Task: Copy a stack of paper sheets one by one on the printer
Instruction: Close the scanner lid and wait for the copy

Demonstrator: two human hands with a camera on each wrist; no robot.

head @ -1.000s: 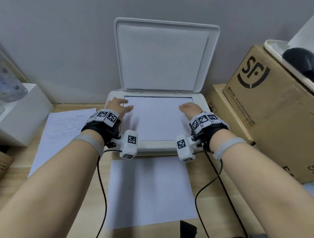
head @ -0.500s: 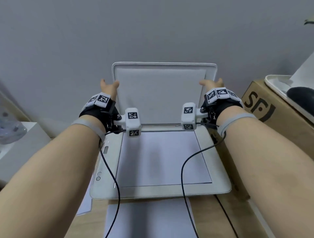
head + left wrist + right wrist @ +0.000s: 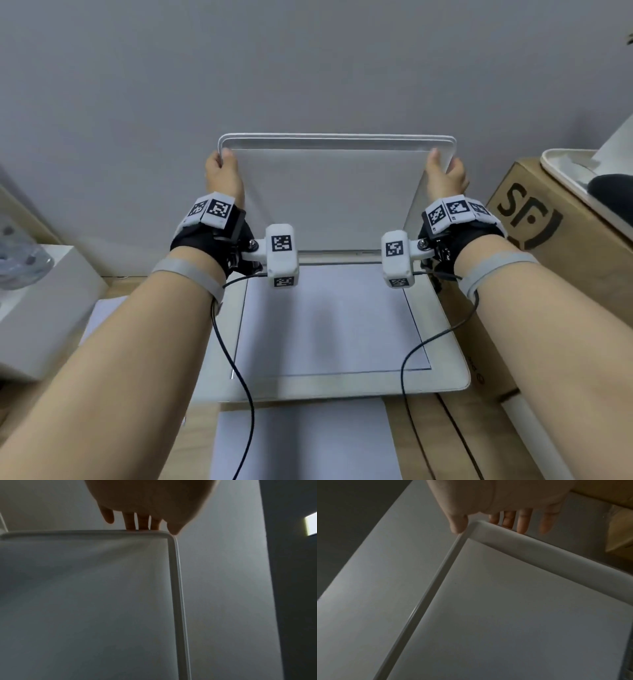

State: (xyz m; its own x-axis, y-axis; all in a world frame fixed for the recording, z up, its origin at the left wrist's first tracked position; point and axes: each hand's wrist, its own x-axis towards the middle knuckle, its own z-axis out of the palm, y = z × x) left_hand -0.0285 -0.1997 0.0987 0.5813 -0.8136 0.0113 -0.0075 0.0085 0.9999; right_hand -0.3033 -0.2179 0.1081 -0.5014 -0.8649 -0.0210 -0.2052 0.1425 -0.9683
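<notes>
A wooden desk point(image 3: 407, 442) set against a plain grey wall point(image 3: 308, 61) carries a white printer point(image 3: 445, 377), its lid point(image 3: 329, 192) raised nearly upright. A blank sheet point(image 3: 329, 318) lies flat on the scanner bed, below and between both wrists, well apart from the fingers. The left hand point(image 3: 222, 174) grips the lid's top left corner, thumb on the inner face & fingers point(image 3: 142, 522) hooked over the top edge. The right hand point(image 3: 445, 174) grips the top right corner likewise, thumb in front, fingers point(image 3: 523, 520) curled behind the rim. A second sheet point(image 3: 301, 442) lies on the desk in front of the printer; more paper point(image 3: 99, 318) shows at left, partly hidden by the left forearm. A white box point(image 3: 44, 308) stands at far left. At right, a cardboard box point(image 3: 534, 219) marked "SF" sits just beside the printer w/ a white tray point(image 3: 575, 171) on top. Black cables point(image 3: 239, 370) from the wrist rigs trail across the bed's edges.
</notes>
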